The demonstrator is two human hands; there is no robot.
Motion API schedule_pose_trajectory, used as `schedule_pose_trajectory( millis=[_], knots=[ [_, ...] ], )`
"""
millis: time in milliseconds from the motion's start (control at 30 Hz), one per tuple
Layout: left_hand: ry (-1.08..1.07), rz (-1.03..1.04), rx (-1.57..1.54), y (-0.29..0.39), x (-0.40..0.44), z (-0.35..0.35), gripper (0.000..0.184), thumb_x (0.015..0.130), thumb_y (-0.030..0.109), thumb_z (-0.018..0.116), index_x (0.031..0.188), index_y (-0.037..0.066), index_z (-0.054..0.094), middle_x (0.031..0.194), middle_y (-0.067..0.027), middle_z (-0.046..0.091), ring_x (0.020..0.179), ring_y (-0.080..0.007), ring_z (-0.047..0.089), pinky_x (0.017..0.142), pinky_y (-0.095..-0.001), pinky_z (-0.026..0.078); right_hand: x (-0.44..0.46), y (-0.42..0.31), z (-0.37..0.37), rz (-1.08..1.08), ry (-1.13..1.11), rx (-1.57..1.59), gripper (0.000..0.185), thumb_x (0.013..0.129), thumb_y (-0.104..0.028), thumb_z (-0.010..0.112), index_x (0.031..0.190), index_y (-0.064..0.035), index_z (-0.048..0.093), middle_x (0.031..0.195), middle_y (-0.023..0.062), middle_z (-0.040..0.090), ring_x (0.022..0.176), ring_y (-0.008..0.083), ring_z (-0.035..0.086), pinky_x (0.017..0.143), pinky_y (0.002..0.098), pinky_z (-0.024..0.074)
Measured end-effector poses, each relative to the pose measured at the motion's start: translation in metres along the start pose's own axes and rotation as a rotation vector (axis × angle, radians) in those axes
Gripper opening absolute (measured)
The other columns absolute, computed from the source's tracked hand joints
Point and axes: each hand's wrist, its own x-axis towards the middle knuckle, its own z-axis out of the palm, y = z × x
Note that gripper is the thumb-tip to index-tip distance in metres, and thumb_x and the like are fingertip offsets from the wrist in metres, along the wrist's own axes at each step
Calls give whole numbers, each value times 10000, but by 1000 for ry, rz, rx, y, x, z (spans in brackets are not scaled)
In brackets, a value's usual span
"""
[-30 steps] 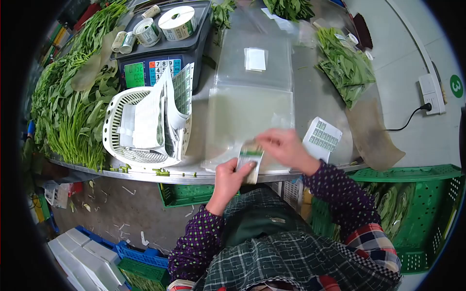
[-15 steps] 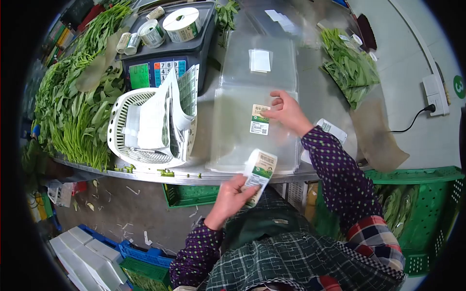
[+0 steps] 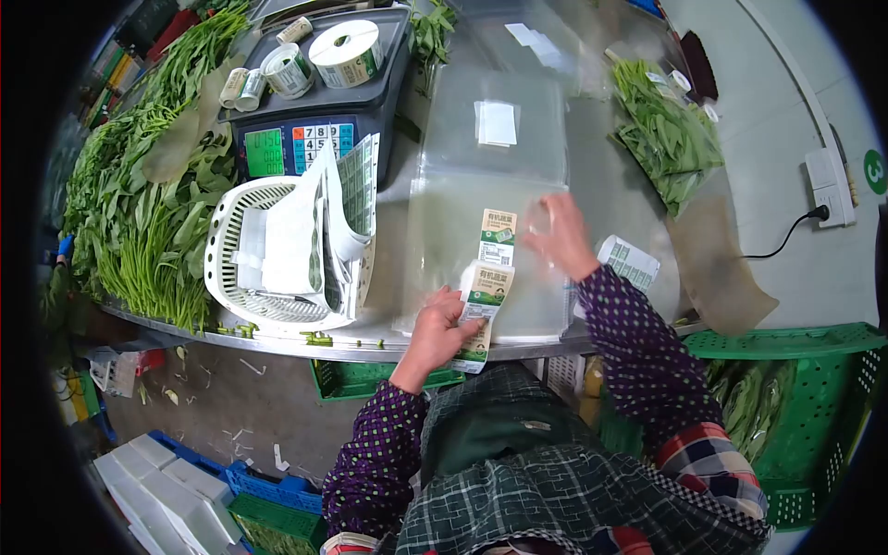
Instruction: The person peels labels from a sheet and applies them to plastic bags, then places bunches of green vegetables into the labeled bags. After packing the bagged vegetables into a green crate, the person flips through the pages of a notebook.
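My left hand [image 3: 437, 335] grips a strip of printed labels [image 3: 487, 289] at the near edge of the table, its thumb across the strip. Just above the strip, one label [image 3: 498, 233] lies on the front stack of clear plastic bags [image 3: 444, 222]. My right hand [image 3: 558, 233] is raised right of that label, blurred by motion, and whether its fingers are apart or pinched is unclear. Small white papers [image 3: 497, 123] rest on the bags farther back. A sheet of small green labels [image 3: 629, 263] lies to the right of my right hand.
A white basket [image 3: 222, 250] of papers stands before a scale [image 3: 375, 97] holding label rolls [image 3: 347, 54]. Leafy greens [image 3: 148, 222] cover the left side. Bagged greens [image 3: 666, 139] lie at the right. Green crates [image 3: 832, 388] stand below the table edge.
A label now lies on the bags, where none lay a second ago. My right hand has moved from the strip up and right; my left hand and strip have shifted slightly up since half a second ago.
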Motion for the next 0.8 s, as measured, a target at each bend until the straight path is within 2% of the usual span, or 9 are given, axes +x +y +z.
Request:
schedule_pose_trajectory(
  millis=[100, 133, 167, 233, 367, 500, 633, 700, 800],
  knots=[
    [-14, -54, -343, 2, -4, -4, 219, 778, 129, 694, 984, 55, 686, 954, -127, 662, 979, -252, 601, 1087, -440, 304, -39, -6, 12, -144, -105, -123, 386, 673, -211, 745, 994, -76, 577, 983, 111, 529, 951, 293, 517, 787, 404, 429],
    [-111, -339, -609, 26, -10, -12, 207, 792, 125, 688, 983, 46, 681, 925, -121, 669, 959, -233, 608, 1089, -437, 303, -52, -6, 20, -242, -110, -130, 308, 700, -228, 720, 952, -100, 597, 980, 89, 536, 948, 280, 518, 776, 387, 419],
    [-107, -344, -610, 38, -12, -13, 207, 792, 125, 688, 983, 46, 681, 925, -121, 669, 959, -233, 608, 1089, -437, 303, -55, -4, 27, -357, -117, -133, 234, 726, -245, 694, 910, -124, 617, 976, 68, 543, 946, 267, 519, 766, 369, 410],
    [-316, 135, -382, 56, -26, -7, 195, 794, 123, 687, 967, 34, 677, 902, -123, 672, 935, -248, 614, 1088, -442, 301, -54, -9, 30, -255, -76, -12, 99, 767, -237, 647, 825, -158, 637, 922, 30, 560, 915, 239, 528, 752, 342, 393],
    [-113, 99, -166, 38, -2, -6, 189, 778, 69, 679, 964, 34, 679, 975, -102, 677, 987, -234, 614, 1126, -461, 224, -29, -7, 15, -147, -121, 189, 148, 809, -223, 617, 774, -80, 633, 748, 71, 566, 744, 240, 546, 677, 365, 411],
    [-61, 21, -21, 3, -2, 15, 152, 754, 135, 695, 848, 15, 682, 965, -172, 654, 994, -319, 593, 1106, -494, 251, -3, 1, 3, 157, -435, 310, 268, 872, -278, 573, 786, -25, 599, 668, 141, 601, 617, 316, 585, 574, 418, 437],
    [-99, 10, -66, 11, -1, 10, 185, 763, 155, 688, 896, 26, 696, 993, -179, 648, 1026, -324, 581, 1110, -498, 240, 16, 2, -14, -6, -678, 138, 289, 803, -320, 647, 742, -43, 593, 697, 125, 597, 671, 291, 595, 595, 400, 445],
    [-118, 29, -49, 11, 1, 7, 192, 765, 158, 688, 908, 30, 696, 1010, -179, 645, 1034, -321, 577, 1112, -496, 238, 1, 5, -8, -605, -289, -53, 267, 734, -328, 690, 734, -76, 602, 757, 111, 571, 759, 264, 586, 643, 398, 452],
    [-132, 36, -41, 14, -1, 7, 199, 769, 159, 686, 925, 36, 694, 1042, -173, 640, 1039, -312, 573, 1116, -493, 231, -3, 12, -1, -426, -404, 24, 218, 732, -296, 676, 741, -87, 616, 809, 111, 553, 818, 257, 575, 686, 405, 455]
  ],
)
